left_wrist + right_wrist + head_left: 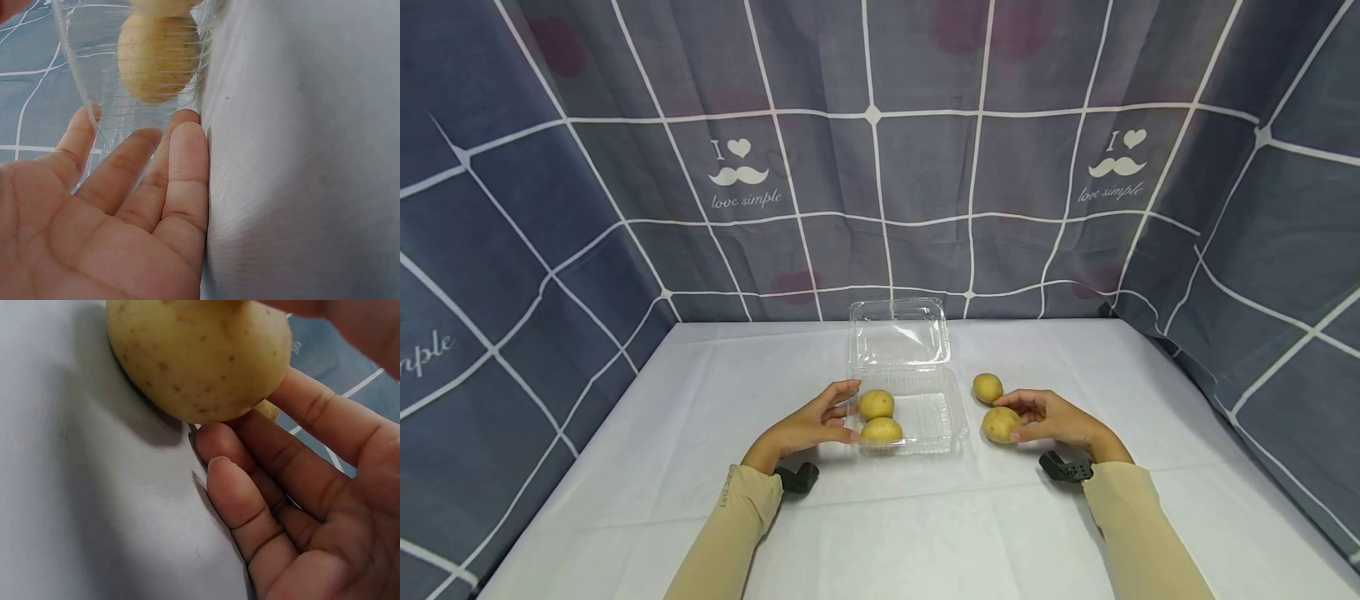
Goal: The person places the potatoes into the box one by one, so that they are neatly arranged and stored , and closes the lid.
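The right hand (312, 481) holds a brown-speckled yellow potato (197, 359) between thumb and index finger, other fingertips close under it. A yellow-brown sliver (270, 410) shows between index and middle fingers. Past the fingertips spreads white cloth (56, 487); behind the index finger, white-lined blue-grey fabric (340, 356).

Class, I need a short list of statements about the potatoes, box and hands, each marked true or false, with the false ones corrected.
1. Two potatoes lie in the box. True.
2. The lid is open. True.
3. The left hand touches the box. True.
4. Both hands touch the box. False: the right hand holds a potato outside it.
5. Three potatoes are outside the box. False: two are.
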A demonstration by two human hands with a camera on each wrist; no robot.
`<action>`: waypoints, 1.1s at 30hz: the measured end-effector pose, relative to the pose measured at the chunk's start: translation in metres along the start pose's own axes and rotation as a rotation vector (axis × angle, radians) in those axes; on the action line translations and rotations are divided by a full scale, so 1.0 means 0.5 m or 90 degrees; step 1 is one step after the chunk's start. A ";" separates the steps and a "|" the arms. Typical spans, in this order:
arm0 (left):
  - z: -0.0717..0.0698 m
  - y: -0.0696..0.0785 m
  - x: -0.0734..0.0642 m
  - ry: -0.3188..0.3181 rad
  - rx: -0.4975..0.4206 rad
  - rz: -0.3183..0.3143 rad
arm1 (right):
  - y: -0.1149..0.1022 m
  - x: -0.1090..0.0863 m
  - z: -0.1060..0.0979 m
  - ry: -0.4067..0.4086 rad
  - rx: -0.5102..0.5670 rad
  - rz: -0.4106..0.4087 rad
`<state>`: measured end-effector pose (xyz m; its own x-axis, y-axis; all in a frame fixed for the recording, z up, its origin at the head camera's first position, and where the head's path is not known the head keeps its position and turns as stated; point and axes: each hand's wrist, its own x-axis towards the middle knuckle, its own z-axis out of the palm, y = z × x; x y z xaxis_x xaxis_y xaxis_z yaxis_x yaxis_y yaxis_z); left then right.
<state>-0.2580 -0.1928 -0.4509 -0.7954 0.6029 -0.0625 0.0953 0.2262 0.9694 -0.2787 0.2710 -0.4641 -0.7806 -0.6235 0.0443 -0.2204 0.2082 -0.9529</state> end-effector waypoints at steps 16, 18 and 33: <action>-0.001 0.001 0.001 0.000 0.003 -0.007 | -0.002 0.000 0.005 0.035 -0.035 0.007; -0.001 0.000 0.001 0.000 0.004 -0.007 | -0.003 0.000 0.005 0.039 -0.040 0.009; -0.001 -0.002 0.001 0.001 0.003 -0.006 | -0.011 0.001 0.003 0.063 -0.054 0.004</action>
<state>-0.2586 -0.1933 -0.4515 -0.7967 0.6001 -0.0710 0.0907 0.2349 0.9678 -0.2770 0.2682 -0.4594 -0.8347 -0.5459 0.0723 -0.2613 0.2771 -0.9246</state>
